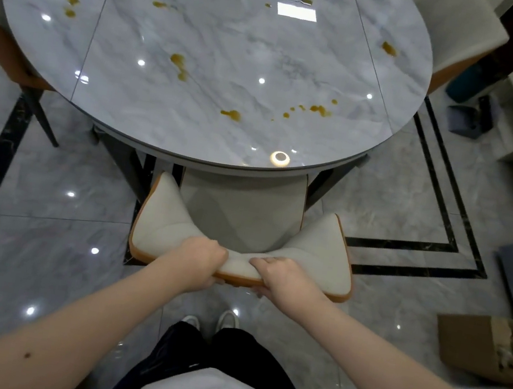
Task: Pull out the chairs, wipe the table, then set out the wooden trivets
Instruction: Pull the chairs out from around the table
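Both hands are clamped on the curved backrest of a cream dining chair [245, 226] with an orange-brown outer shell: the left hand [201, 261] grips the top edge just left of its middle, fingers curled over the padded face and thumb side underneath, and the right hand [284, 277] grips the same edge just right of the middle, the two hands near each other but not touching. The chair stands at the near side of the round desk [213, 53], its seat partly tucked under the desk's rim and its backrest clear of the rim, toward the person. The desk has a glossy grey marble-look top with two straight seams crossing it, and brownish-yellow spills [320, 110] are scattered over it in several patches, some near the near-right edge, others toward the middle, the left and the far side. Ceiling lights reflect on the top as bright spots. A second chair [1, 49] with the same orange shell sits at the desk's left side, and a third chair [456, 27] at the far right. Below the hands, the person's dark trousers and pale shoes [211, 320] show on the polished grey tiled floor [39, 244], which carries a black inlaid border. An open cardboard box [489, 349] rests on the floor at the right. No trivets or cloth can be made out.
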Demonstrator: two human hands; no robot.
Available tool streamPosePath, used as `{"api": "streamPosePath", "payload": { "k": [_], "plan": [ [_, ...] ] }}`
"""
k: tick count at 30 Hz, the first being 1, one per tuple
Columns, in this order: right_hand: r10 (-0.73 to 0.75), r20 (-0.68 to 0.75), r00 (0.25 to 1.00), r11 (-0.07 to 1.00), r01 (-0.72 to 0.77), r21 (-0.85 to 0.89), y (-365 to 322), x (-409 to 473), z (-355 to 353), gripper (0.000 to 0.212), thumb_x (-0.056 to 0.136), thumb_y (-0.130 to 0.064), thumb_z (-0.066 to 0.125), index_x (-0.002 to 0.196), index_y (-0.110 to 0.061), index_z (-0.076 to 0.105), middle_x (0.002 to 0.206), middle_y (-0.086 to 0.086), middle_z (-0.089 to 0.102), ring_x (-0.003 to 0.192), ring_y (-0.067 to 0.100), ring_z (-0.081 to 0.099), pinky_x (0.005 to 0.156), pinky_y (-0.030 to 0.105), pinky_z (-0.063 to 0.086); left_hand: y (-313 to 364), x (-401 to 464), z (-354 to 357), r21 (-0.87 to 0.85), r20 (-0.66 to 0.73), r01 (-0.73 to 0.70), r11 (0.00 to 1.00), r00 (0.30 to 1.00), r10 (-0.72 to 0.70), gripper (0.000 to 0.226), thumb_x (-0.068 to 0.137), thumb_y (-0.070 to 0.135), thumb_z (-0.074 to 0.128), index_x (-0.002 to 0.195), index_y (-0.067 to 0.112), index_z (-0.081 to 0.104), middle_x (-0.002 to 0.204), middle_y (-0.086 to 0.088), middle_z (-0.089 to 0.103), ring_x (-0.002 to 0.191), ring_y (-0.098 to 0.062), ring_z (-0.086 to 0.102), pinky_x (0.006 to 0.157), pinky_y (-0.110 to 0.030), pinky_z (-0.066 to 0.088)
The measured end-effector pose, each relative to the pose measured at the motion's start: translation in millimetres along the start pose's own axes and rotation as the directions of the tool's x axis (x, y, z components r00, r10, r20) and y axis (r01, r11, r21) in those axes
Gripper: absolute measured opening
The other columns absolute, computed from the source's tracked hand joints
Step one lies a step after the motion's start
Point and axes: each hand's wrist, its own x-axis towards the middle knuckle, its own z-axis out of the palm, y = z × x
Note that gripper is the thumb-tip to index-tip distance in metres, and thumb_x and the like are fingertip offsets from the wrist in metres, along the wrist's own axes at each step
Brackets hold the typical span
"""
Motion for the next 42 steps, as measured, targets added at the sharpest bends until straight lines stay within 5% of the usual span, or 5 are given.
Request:
{"api": "streamPosePath", "payload": {
  "k": [24, 31, 42],
  "plan": [
    [-0.143, 0.011, 0.990, 0.987, 0.143, -0.067, 16.5, -14.3, 2.3, 0.028, 0.092, -0.024, 0.058, 0.118, -0.014, 0.055, 0.107, 0.007, 0.065, 0.096, 0.025, 0.062, 0.082, 0.035, 0.047, 28.8, -8.9, -0.1, 0.001, -0.001, 0.049, 0.999, 0.999, -0.049, 0.034, 0.092, 0.040, 0.053, 0.114, 0.013, 0.058, 0.115, -0.009, 0.062, 0.105, -0.028, 0.058, 0.083, -0.034, 0.045],
    [-0.191, 0.006, 0.982, 0.977, 0.191, -0.093, 19.6, -13.7, -2.3, 0.037, 0.095, -0.022, 0.053, 0.131, -0.012, 0.051, 0.118, 0.010, 0.063, 0.106, 0.027, 0.060, 0.087, 0.033, 0.044, 32.6, -13.0, 0.5, -0.004, -0.027, 0.053, 0.999, 0.998, -0.053, 0.036, 0.093, 0.039, 0.053, 0.115, 0.011, 0.057, 0.118, -0.011, 0.061, 0.109, -0.030, 0.057, 0.087, -0.035, 0.044],
    [-0.125, 0.012, 0.992, 0.987, 0.125, -0.099, 16.4, -9.8, -0.3, 0.037, 0.095, -0.028, 0.051, 0.130, -0.015, 0.050, 0.117, 0.008, 0.063, 0.107, 0.025, 0.059, 0.089, 0.033, 0.043, 28.4, -15.5, -8.5, 0.026, -0.021, -0.015, 1.000, 1.000, 0.016, 0.041, 0.091, 0.044, 0.055, 0.114, 0.010, 0.058, 0.117, -0.010, 0.062, 0.108, -0.029, 0.058, 0.085, -0.034, 0.044]
  ]
}}
